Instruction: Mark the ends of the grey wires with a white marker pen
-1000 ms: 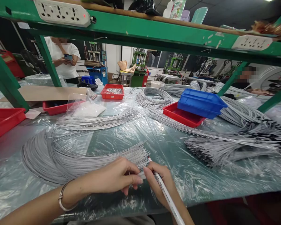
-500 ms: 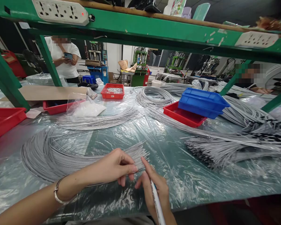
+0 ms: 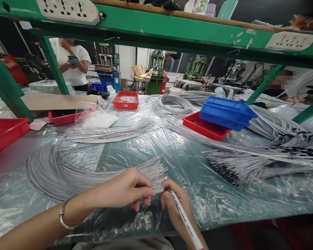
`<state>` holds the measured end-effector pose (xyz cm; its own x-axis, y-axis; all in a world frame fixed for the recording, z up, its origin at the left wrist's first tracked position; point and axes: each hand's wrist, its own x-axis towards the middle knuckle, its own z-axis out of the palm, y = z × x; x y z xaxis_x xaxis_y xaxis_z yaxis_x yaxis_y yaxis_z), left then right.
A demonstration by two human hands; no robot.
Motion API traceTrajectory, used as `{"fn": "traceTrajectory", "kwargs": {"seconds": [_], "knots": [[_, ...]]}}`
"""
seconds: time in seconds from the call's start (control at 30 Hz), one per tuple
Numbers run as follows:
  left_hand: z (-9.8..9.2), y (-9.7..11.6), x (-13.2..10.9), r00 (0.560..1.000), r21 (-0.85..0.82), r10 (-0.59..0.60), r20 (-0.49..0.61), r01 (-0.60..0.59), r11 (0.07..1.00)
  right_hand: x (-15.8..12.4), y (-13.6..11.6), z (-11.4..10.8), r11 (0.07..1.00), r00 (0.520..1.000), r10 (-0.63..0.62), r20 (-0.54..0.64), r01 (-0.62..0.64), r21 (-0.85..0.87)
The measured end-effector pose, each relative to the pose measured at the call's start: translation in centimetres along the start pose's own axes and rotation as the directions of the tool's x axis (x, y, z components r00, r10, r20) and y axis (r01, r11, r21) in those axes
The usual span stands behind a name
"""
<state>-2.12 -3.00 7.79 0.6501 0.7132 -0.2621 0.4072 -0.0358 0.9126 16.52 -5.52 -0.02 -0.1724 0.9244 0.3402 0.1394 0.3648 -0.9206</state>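
At lower centre, the right hand [image 3: 173, 206] clamps a white pen [image 3: 185, 219], tip slanting up-left toward grey cables [image 3: 94, 177] with ends pointing right; the left hand's [image 3: 130, 187] pinch there is unclear. The upper-centre red tray [image 3: 119, 105] holds small silvery pieces [image 3: 128, 99].

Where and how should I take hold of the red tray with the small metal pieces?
I would grip the red tray by its left and right rims at once, coming from the near side. It sits flat and open at the top, with the small metal pieces inside, so an even two-sided lift should spill less. The coil of wire to its right leaves that rim free.
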Motion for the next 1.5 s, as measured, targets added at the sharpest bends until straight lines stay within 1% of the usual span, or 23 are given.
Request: {"fn": "traceTrajectory", "kwargs": {"seconds": [0.07, 0.13, 0.2, 0.3, 0.4, 0.5, 0.53, 0.6, 0.67, 0.73, 0.8, 0.87, 0.93, 1.0, 1.07, 1.1, 1.17, 1.23, 1.3, 1.37, 1.4, 1.47, 1.5], "knots": [[0.1, -0.1, -0.1, 0.999, 0.055, -0.014, 0.036, 0.012, 0.998, 0.1, -0.5, 0.0, 0.994, 0.989, 0.106, 0.1, -0.106, -0.003], [0.3, -0.3, -0.1, 0.997, 0.097, -0.024, 0.067, 0.017, 0.995, 0.0, -0.9, 0.1, 0.985, 0.978, 0.172, 0.12, -0.172, -0.005], [0.5, -0.5, -0.2, 0.998, 0.14, -0.015, 0.067, 0.005, 0.99, -0.1, -1.0, 0.2, 0.983, 0.975, 0.183, 0.124, -0.186, 0.008], [0.9, -0.5, -0.4, 0.999, 0.24, 0.032, 0.006, -0.033, 0.97, -0.3, -1.0, 0.3, 0.985, 0.979, 0.171, 0.111, -0.174, 0.016], [1.1, -0.2, -0.3, 0.997, 0.269, 0.068, -0.026, -0.059, 0.961, -0.2, -0.9, 0.2, 0.993, 0.99, 0.11, 0.09, -0.106, -0.043], [0.8, 0.2, -0.1, 0.997, 0.172, 0.072, 0.024, -0.076, 0.982, -0.3, -0.8, -0.1, 0.994, 0.996, 0.066, 0.056, -0.061, -0.088], [0.7, 0.2, 0.0, 0.997, 0.125, 0.065, 0.045, -0.071, 0.99, -0.3, -0.8, -0.2, 0.995, 0.998, 0.054, 0.025, -0.051, -0.09], [0.4, 0.3, 0.3, 0.997, 0.034, 0.044, 0.07, -0.046, 0.998, -0.6, -0.5, -0.2, 0.995, 0.997, 0.006, -0.082, -0.014, -0.103], [0.2, 0.2, 0.5, 0.998, -0.008, 0.034, 0.056, -0.034, 0.999, -1.1, -0.2, 0.0, 0.988, 0.977, -0.082, -0.195, 0.053, -0.148], [0.0, 0.1, 0.7, 0.999, -0.007, 0.035, 0.038, -0.034, 0.999, -1.7, 0.1, 0.6, 0.968, 0.95, -0.191, -0.246, 0.141, -0.208], [0.0, 0.0, 0.9, 0.998, -0.007, 0.034, 0.048, -0.034, 0.999, -2.2, 0.4, 1.2, 0.946, 0.936, -0.272, -0.222, 0.218, -0.24], [0.0, 0.0, 1.0, 0.997, -0.009, 0.03, 0.069, -0.029, 1.0, -2.5, 0.6, 1.7, 0.927, 0.926, -0.324, -0.194, 0.27, -0.26], [0.1, 0.1, 1.1, 0.997, -0.001, 0.021, 0.074, -0.021, 1.0, -2.6, 0.6, 1.7, 0.905, 0.918, -0.359, -0.168, 0.297, -0.305], [0.2, 0.1, 1.2, 0.998, 0.007, -0.001, 0.067, 0.001, 1.0, -2.6, 0.7, 1.2, 0.873, 0.916, -0.383, -0.122, 0.315, -0.372], [0.7, -0.2, 1.6, 0.998, 0.007, -0.028, 0.062, 0.028, 1.0, -2.7, 1.0, 0.3, 0.865, 0.929, -0.359, -0.089, 0.295, -0.406], [1.0, -0.6, 1.8, 0.997, 0.009, -0.043, 0.068, 0.042, 0.999, -2.9, 1.3, -0.4, 0.884, 0.941, -0.324, -0.101, 0.263, -0.387], [1.7, -1.4, 2.5, 0.992, 0.024, -0.07, 0.109, 0.068, 0.997, -3.3, 1.8, -1.6, 0.948, 0.95, -0.239, -0.201, 0.184, -0.258], [2.4, -2.4, 3.4, 0.98, 0.046, -0.096, 0.177, 0.089, 0.995, -3.8, 2.2, -2.5, 0.989, 0.93, -0.142, -0.339, 0.116, -0.096], [2.9, -3.2, 4.4, 0.964, 0.051, -0.125, 0.234, 0.116, 0.992, -4.4, 2.4, -2.7, 0.998, 0.911, -0.061, -0.407, 0.059, -0.019], [3.0, -3.8, 5.2, 0.943, 0.022, -0.158, 0.292, 0.159, 0.987, -5.0, 2.4, -2.2, 0.999, 0.901, 0.021, -0.434, -0.037, -0.029], [3.0, -3.9, 5.6, 0.93, 0.005, -0.176, 0.324, 0.184, 0.983, -5.3, 2.3, -1.8, 0.996, 0.893, 0.042, -0.447, -0.071, -0.048], [2.7, -4.0, 6.0, 0.904, -0.016, -0.2, 0.379, 0.222, 0.975, -5.5, 2.1, -1.2, 0.99, 0.873, 0.028, -0.486, -0.093, -0.11], [2.6, -4.0, 6.2, 0.895, -0.019, -0.208, 0.395, 0.234, 0.972, -5.5, 2.0, -1.0, 0.984, 0.868, -0.006, -0.497, -0.084, -0.157]]}}
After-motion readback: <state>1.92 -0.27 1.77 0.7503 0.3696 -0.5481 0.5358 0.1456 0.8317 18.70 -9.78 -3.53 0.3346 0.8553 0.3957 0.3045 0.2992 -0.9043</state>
